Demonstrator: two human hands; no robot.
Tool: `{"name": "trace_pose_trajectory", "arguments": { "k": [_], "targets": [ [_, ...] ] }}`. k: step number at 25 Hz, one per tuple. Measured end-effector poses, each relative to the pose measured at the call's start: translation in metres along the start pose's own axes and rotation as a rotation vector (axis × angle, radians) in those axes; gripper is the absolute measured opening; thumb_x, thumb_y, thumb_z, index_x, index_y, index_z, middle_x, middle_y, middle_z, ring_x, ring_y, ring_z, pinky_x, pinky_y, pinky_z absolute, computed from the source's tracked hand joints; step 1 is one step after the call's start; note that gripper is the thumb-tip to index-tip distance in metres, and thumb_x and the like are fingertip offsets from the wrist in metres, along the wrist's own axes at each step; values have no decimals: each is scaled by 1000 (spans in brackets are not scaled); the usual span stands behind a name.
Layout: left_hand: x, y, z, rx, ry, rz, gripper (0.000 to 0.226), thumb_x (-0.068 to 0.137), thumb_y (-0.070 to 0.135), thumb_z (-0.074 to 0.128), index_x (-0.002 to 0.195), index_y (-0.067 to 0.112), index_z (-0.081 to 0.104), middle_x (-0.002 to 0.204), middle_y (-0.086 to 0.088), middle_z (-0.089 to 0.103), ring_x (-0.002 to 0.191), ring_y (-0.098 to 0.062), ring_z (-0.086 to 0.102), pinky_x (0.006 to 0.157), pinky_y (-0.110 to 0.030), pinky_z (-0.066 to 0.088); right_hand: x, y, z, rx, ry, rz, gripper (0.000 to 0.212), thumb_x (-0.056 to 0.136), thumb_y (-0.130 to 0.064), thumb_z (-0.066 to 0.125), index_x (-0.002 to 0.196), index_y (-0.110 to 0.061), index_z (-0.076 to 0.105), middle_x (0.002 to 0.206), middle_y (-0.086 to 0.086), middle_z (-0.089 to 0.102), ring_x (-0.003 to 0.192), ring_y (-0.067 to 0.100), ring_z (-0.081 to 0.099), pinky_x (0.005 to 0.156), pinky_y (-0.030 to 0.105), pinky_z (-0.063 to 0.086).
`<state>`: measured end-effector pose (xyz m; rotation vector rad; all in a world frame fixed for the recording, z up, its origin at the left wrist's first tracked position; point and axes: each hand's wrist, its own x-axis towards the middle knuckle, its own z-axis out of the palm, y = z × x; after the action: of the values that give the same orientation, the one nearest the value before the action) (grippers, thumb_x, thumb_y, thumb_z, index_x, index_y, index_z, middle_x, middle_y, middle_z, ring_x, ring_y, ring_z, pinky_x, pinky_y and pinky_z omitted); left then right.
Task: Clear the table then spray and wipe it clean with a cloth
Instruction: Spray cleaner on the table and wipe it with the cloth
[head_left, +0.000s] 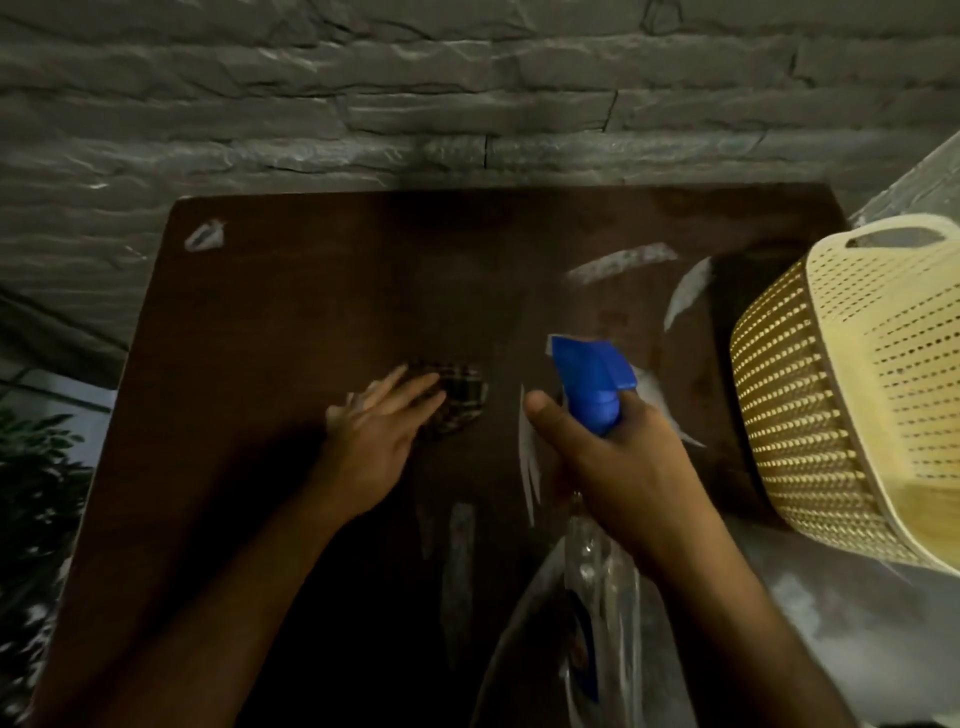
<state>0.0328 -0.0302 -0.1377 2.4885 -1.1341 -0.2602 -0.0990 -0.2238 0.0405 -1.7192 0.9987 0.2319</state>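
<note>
Gripping a clear spray bottle (597, 561) with a blue trigger head, the right hand (618, 457); the left hand (379, 431), fingers straight, presses a plaid cloth (460, 397) on the brown desk (291, 312); no readable label.

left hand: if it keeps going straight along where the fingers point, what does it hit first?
The left hand points up and right, with its fingers already resting on the plaid cloth. So the cloth comes first; beyond it only bare dark table shows, up to the stone wall.

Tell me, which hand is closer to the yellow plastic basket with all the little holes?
The right hand. It grips the blue-topped spray bottle just left of the yellow perforated plastic basket. The left hand rests on the checked cloth, farther away near the table's middle.
</note>
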Motion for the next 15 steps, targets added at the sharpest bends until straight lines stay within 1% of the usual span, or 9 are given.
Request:
{"name": "trace_pose_trajectory", "arguments": {
  "k": [2, 4, 5, 6, 8, 10, 11, 13, 15],
  "targets": [
    [-23, -52, -20, 24, 47, -126, 49, 91, 14, 35, 137, 22, 50, 149, 7, 36, 142, -23, 26, 110, -50, 27, -12, 16, -7, -9, -18, 13, 37, 72, -66, 61, 89, -33, 56, 78, 0, 71, 70, 16, 70, 73, 41, 61],
    [17, -98, -34, 8, 128, -301, 46, 92, 6, 45, 137, 12, 50, 149, -6, 38, 140, -33, 30, 115, -51, 23, -23, 34, -8, -39, -70, 31, 31, 77, -62, 63, 89, -35, 54, 75, -1, 70, 66, 11, 68, 65, 31, 57],
    [50, -106, -35, -2, 161, -368, 47, 91, 3, 47, 138, 11, 49, 150, -9, 38, 139, -35, 31, 116, -49, 21, -29, 43, -6, -47, -101, 51, 28, 78, -60, 63, 89, -36, 54, 75, -1, 69, 65, 10, 67, 63, 28, 55],
    [79, -97, -34, -9, 168, -392, 48, 91, 3, 47, 138, 12, 48, 151, -9, 37, 140, -34, 30, 117, -47, 20, -35, 49, -3, -46, -124, 70, 27, 79, -59, 64, 89, -36, 53, 76, -2, 69, 65, 9, 66, 62, 27, 53],
    [106, -54, -15, 5, 138, -340, 49, 92, 3, 44, 140, 15, 46, 153, -5, 33, 141, -32, 27, 117, -47, 18, -48, 62, 3, -79, -150, 71, 27, 79, -58, 66, 88, -36, 54, 75, -2, 69, 65, 9, 66, 62, 26, 52],
    [86, -14, -1, -1, 92, -205, 50, 95, 4, 41, 142, 20, 43, 155, 1, 28, 144, -28, 20, 117, -47, 16, -65, 70, 9, -150, -196, 51, 28, 80, -60, 64, 86, -34, 55, 76, -3, 68, 68, 8, 66, 64, 25, 51],
    [74, -8, 3, -19, 77, -178, 51, 96, 5, 40, 144, 22, 41, 156, 4, 27, 145, -25, 16, 118, -46, 14, -72, 74, 10, -167, -209, 46, 29, 79, -61, 64, 86, -34, 54, 76, -4, 68, 69, 7, 66, 64, 24, 51],
    [57, -9, -2, -56, 67, -236, 50, 98, 6, 39, 145, 25, 38, 157, 7, 24, 146, -20, 12, 119, -43, 9, -86, 81, 9, -169, -219, 12, 30, 79, -61, 64, 87, -35, 54, 77, -6, 68, 68, 5, 66, 63, 22, 50],
    [49, -4, -4, -53, 62, -295, 50, 98, 7, 39, 145, 24, 38, 157, 8, 24, 147, -19, 10, 118, -39, 5, -94, 88, 6, -173, -233, -15, 29, 80, -61, 63, 89, -34, 55, 79, -5, 68, 70, 7, 67, 68, 26, 55]
  ]
}}
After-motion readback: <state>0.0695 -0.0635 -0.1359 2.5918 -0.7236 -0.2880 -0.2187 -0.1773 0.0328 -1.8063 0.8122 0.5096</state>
